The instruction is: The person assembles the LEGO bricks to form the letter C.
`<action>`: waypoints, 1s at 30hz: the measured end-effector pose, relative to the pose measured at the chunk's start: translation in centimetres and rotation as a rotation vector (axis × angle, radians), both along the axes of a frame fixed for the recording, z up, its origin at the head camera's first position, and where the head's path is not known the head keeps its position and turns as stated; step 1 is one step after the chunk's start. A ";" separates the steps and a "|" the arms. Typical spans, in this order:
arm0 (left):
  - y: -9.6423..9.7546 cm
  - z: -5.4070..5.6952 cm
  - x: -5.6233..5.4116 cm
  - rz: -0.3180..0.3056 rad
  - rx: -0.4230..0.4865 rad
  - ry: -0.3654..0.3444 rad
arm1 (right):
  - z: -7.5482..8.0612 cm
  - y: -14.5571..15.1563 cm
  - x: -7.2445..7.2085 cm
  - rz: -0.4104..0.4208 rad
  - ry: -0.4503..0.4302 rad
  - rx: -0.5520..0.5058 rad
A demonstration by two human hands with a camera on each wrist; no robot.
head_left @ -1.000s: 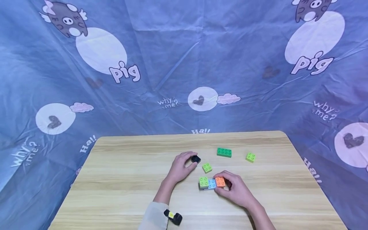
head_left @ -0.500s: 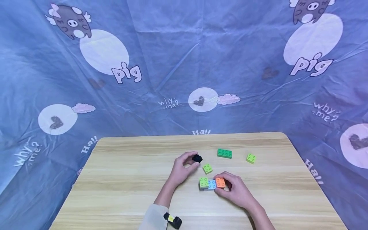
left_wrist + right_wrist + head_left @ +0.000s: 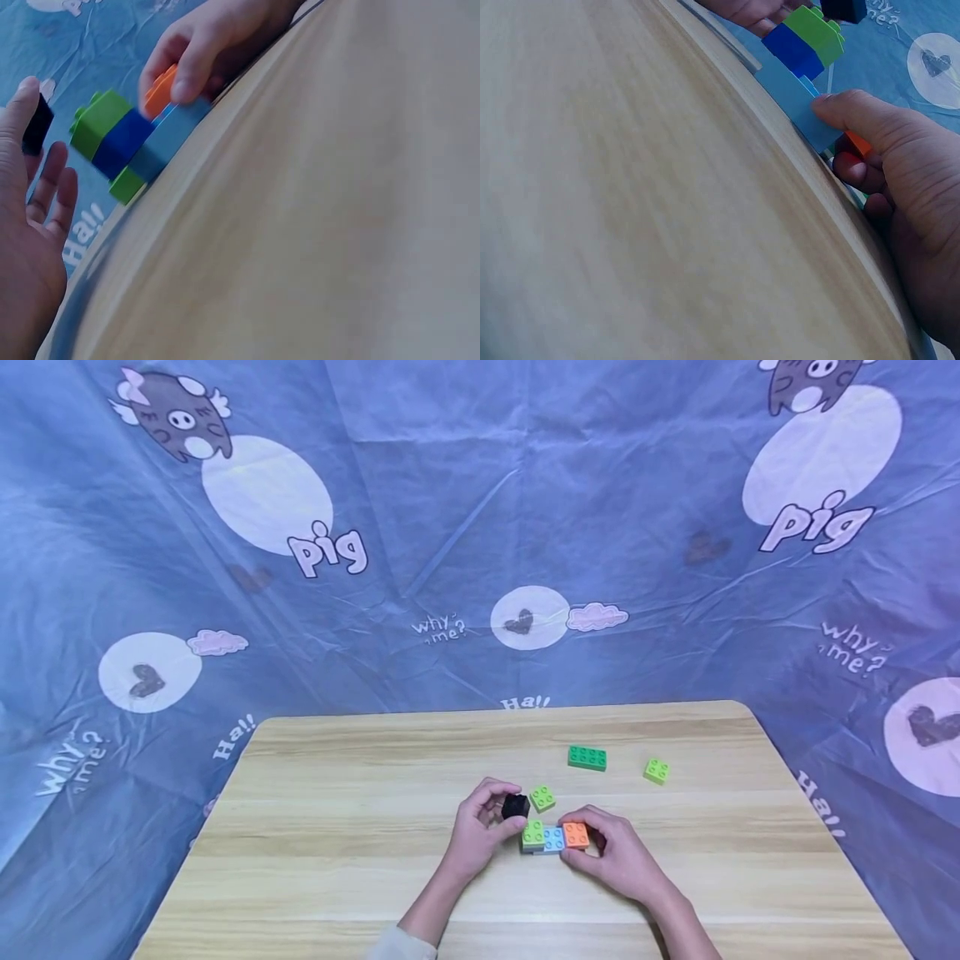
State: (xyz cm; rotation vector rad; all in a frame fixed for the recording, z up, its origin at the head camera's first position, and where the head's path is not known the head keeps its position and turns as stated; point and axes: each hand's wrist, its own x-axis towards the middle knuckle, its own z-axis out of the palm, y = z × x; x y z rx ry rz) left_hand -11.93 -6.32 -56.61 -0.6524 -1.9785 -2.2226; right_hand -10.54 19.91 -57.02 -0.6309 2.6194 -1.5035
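A black brick [image 3: 515, 806] is pinched between the thumb and fingers of my left hand [image 3: 474, 837], held up just behind and left of a small brick build. That build has a light blue brick [image 3: 552, 839] at its base. On its left end a lime green brick [image 3: 533, 832] tops a dark blue brick [image 3: 122, 142]; an orange brick [image 3: 576, 835] sits on the right end. My right hand [image 3: 621, 860] grips the build at the orange end, thumb on the light blue side in the right wrist view. Its fingertips are partly hidden.
A loose lime green brick [image 3: 542, 798] lies just behind the build. Farther back are a long green brick [image 3: 587, 757] and another lime green brick [image 3: 656, 771]. The wooden table [image 3: 337, 810] ends at a blue printed cloth [image 3: 450, 527].
My left hand has lifted the black brick off the table and brought it nearer me, close to the build's lime green end. The right hand keeps its grip in the same spot.
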 end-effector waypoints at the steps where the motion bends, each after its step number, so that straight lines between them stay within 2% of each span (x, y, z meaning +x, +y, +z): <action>1: 0.1 0.0 0.3 0.004 -0.002 0.007 | 0.0 0.0 0.0 0.002 0.005 -0.003; 5: 0.5 0.1 1.2 0.021 -0.051 0.044 | 0.0 -0.1 -0.1 0.009 0.026 -0.007; 9: 0.8 0.3 1.8 0.035 -0.128 0.122 | 0.0 -0.1 -0.1 0.010 0.045 -0.009; 19: 1.0 0.4 2.0 0.064 -0.297 0.238 | 0.2 -0.2 0.0 0.002 0.040 -0.001; 27: 1.0 0.0 1.8 0.116 -0.324 0.208 | 0.1 -0.1 -0.1 0.004 0.044 -0.002; 30: 1.3 -0.1 1.8 0.125 -0.325 0.218 | 0.0 -0.1 -0.1 0.009 0.038 -0.010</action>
